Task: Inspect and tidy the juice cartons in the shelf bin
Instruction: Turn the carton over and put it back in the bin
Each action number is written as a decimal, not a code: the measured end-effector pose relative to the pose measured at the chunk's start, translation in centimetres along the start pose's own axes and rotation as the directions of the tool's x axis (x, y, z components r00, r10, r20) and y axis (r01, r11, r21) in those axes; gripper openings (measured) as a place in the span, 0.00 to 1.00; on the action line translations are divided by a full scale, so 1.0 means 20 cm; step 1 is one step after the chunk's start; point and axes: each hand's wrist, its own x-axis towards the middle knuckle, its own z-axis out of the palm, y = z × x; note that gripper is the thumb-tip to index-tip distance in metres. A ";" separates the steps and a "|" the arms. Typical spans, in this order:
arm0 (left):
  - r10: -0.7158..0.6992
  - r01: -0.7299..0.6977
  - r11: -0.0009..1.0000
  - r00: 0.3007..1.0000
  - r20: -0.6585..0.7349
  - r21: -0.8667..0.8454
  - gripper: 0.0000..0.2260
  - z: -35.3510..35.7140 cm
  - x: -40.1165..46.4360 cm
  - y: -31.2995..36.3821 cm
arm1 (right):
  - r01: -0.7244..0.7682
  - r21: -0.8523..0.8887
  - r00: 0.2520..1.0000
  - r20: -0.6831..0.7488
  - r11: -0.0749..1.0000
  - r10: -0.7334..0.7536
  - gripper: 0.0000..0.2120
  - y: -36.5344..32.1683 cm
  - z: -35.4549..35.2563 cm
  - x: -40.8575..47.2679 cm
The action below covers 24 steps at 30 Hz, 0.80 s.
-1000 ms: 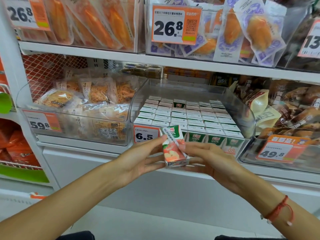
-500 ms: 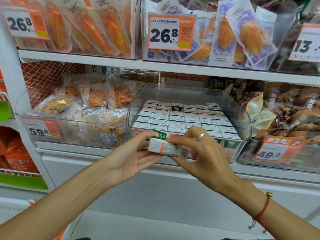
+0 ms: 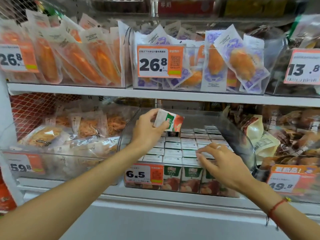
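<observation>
A clear plastic shelf bin on the middle shelf holds several rows of small juice cartons, white tops up, green and red fronts showing through its front wall. My left hand grips one juice carton tilted in the air above the back left rows of the bin. My right hand rests with its fingertips on the tops of the front right cartons, fingers bent; a ring shows on one finger.
An orange price tag reading 6.5 hangs on the bin front. Clear bins of bagged snacks stand at left, another with brown packets at right. The shelf above carries bins of orange food pouches.
Both hands held the carton in front of the bin; now the left hand alone has carried it up and over the bin, and the right hand has dropped onto the front cartons.
</observation>
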 end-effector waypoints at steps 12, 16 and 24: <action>0.019 -0.290 0.802 0.886 0.463 0.523 0.27 0.06 0.41 -0.26 | 0.032 -0.151 0.997 -0.070 0.988 -0.043 0.20 0.03 0.06 -0.01; -0.042 -0.322 0.791 0.820 0.572 0.520 0.26 0.00 0.50 -0.21 | 0.030 -0.175 0.997 -0.070 0.984 -0.043 0.20 0.03 0.06 -0.02; -0.016 -0.358 0.812 0.775 0.631 0.460 0.20 0.07 0.52 -0.22 | 0.012 -0.181 0.995 -0.092 0.983 -0.029 0.29 0.01 0.06 -0.02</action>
